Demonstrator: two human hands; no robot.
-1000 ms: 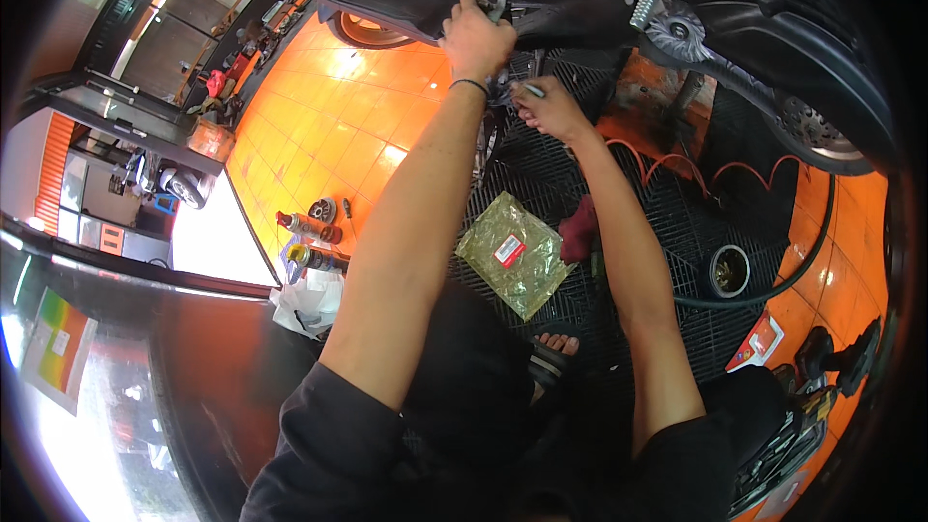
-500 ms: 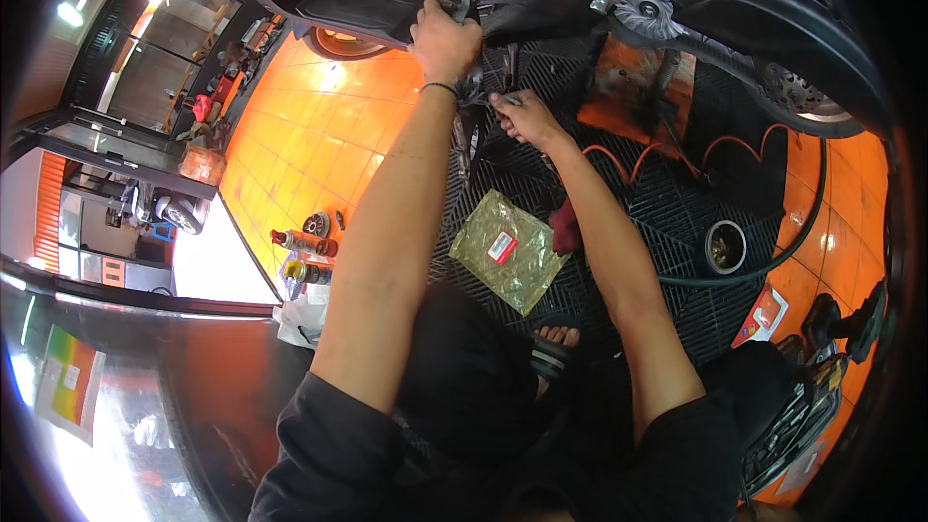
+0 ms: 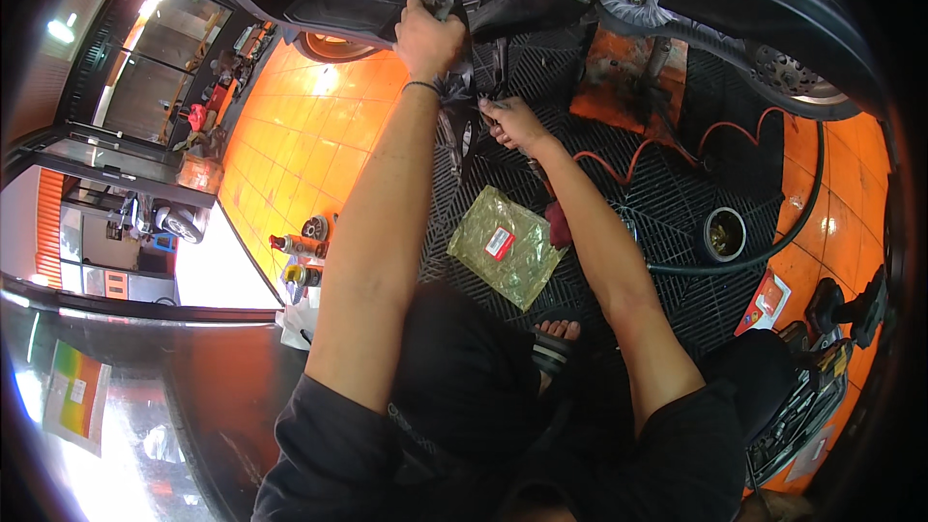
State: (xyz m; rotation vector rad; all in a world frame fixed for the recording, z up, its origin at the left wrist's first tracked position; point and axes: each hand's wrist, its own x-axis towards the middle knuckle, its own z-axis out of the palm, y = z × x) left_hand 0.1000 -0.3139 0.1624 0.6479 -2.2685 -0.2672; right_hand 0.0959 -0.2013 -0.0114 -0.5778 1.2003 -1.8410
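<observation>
My left hand [image 3: 428, 41] is closed around a dark grey motorcycle part [image 3: 454, 101], held below the side panel of a dark motorcycle [image 3: 387, 5]. A narrow tip of that part sticks up past my fingers, and its lower end hangs over the black mat. To the right of it, my right hand [image 3: 514, 124] is pinched, thumb against fingers, close to the part's lower portion. Whatever sits between those fingers is too small and dark to name. Below both hands a clear yellowish plastic bag [image 3: 505, 266] with a red and white label lies flat.
A dark red cloth [image 3: 558, 225] shows beside my right forearm. On the black slatted mat [image 3: 667, 300] stand a round bowl [image 3: 725, 235] and an orange stained board [image 3: 628, 87]. Spray cans [image 3: 302, 246] stand at left; a tool case [image 3: 797, 416] sits lower right. A red coiled hose [image 3: 619, 169] crosses the mat.
Both hands stay near the same part. The left hand and part appear slightly farther left, and the right hand sits a little lower. The whole view has shifted slightly.
</observation>
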